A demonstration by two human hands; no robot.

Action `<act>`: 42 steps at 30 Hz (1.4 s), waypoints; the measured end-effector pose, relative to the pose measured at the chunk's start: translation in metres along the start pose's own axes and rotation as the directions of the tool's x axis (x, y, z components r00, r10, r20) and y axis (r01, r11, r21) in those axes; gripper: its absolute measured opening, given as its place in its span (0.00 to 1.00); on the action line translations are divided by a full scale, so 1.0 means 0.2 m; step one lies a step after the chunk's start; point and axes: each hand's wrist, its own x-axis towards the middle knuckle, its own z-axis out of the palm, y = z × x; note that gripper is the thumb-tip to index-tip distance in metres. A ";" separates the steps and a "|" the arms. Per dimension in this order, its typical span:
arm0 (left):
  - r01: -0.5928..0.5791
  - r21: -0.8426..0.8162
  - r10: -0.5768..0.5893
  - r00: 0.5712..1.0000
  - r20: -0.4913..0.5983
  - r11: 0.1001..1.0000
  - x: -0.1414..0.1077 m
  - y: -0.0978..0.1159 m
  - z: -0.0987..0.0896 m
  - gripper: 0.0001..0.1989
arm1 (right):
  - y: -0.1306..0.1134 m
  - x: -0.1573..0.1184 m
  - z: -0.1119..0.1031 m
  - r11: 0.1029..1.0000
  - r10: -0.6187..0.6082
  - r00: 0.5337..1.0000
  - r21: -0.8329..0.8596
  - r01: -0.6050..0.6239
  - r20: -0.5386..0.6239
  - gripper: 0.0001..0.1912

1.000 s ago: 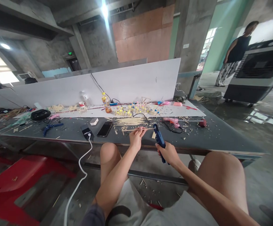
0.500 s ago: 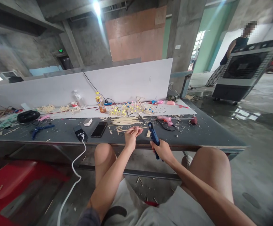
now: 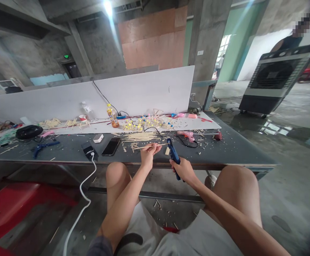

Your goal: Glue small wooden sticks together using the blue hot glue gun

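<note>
While seated at table (image 3: 224, 153), left hand (image 3: 146, 156) pinching thin wooden stick (image 3: 155, 145), long axis left-right, right hand (image 3: 184, 170) gripping blue glue gun (image 3: 174, 156), nozzle pointing far toward stick's right end.

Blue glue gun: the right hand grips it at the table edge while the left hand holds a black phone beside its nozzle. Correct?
Not quite. In the head view the left hand holds a thin wooden stick, not the black phone, which lies on the table. The right hand does grip the blue glue gun.

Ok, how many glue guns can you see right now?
2. A blue glue gun is in the right hand, its nozzle by the stick held in the left hand. A pink glue gun lies on the table. Clutter may hide others.
</note>
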 end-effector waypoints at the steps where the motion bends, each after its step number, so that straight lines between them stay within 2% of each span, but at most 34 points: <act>1: -0.003 0.003 0.003 1.000 0.002 1.000 0.00 0.00 0.00 0.18 | 0.00 0.00 0.00 1.000 0.001 1.000 -0.013 -0.001 -0.002 0.13; 19: 0.008 0.002 -0.008 1.000 -0.014 1.000 0.00 0.02 0.01 0.19 | -0.06 -0.02 -0.03 0.953 -0.029 0.996 -0.303 0.001 -0.086 0.11; 22: 0.006 0.074 -0.007 1.000 0.007 0.997 -0.02 0.03 0.01 0.21 | -0.07 -0.02 -0.04 0.953 -0.019 0.996 -0.303 -0.009 -0.087 0.11; 24: 0.008 0.229 -0.023 0.998 0.066 0.973 -0.04 0.03 0.01 0.21 | -0.07 -0.02 -0.05 0.953 -0.015 0.996 -0.301 -0.013 -0.092 0.11; 25: -0.029 0.349 -0.011 0.994 0.113 0.937 -0.06 0.04 0.01 0.22 | -0.07 -0.01 -0.06 0.953 -0.015 0.995 -0.304 -0.015 -0.097 0.11; 27: -0.235 0.591 0.107 0.964 0.244 0.772 -0.09 0.06 0.02 0.23 | -0.06 0.00 -0.06 0.948 -0.014 0.995 -0.317 -0.019 -0.100 0.10; 28: -0.376 0.671 0.205 0.924 0.322 0.639 -0.09 0.08 0.01 0.22 | -0.05 0.00 -0.07 0.945 -0.014 0.995 -0.328 -0.020 -0.099 0.10; 30: -0.593 0.735 0.401 0.793 0.459 0.330 -0.08 0.11 0.01 0.15 | -0.04 0.01 -0.07 0.936 -0.018 0.996 -0.351 -0.014 -0.088 0.10; 31: -0.635 0.747 0.461 0.733 0.500 0.198 -0.07 0.13 0.00 0.13 | -0.04 0.00 -0.07 0.932 -0.024 0.996 -0.362 -0.007 -0.080 0.10; 32: -0.644 0.759 0.487 0.696 0.528 0.097 -0.05 0.14 -0.01 0.11 | -0.03 0.00 -0.06 0.928 -0.033 0.997 -0.372 0.003 -0.072 0.10; 33: -0.642 0.766 0.481 0.681 0.552 0.030 -0.03 0.15 -0.02 0.11 | -0.03 0.00 -0.06 0.924 -0.041 0.997 -0.383 0.013 -0.067 0.11; 35: -0.635 0.772 0.409 0.703 0.582 -0.006 0.00 0.15 -0.04 0.13 | -0.03 -0.01 -0.05 0.914 -0.054 0.997 -0.405 0.024 -0.062 0.11; 38: -0.617 0.785 0.294 0.762 0.577 0.059 0.02 0.15 -0.07 0.15 | -0.04 -0.02 -0.04 0.903 -0.062 0.996 -0.429 0.029 -0.062 0.11; 42: -0.521 0.841 0.228 0.845 0.484 0.144 0.00 0.15 -0.07 0.15 | -0.05 -0.03 -0.04 0.899 -0.073 0.996 -0.436 0.046 -0.044 0.11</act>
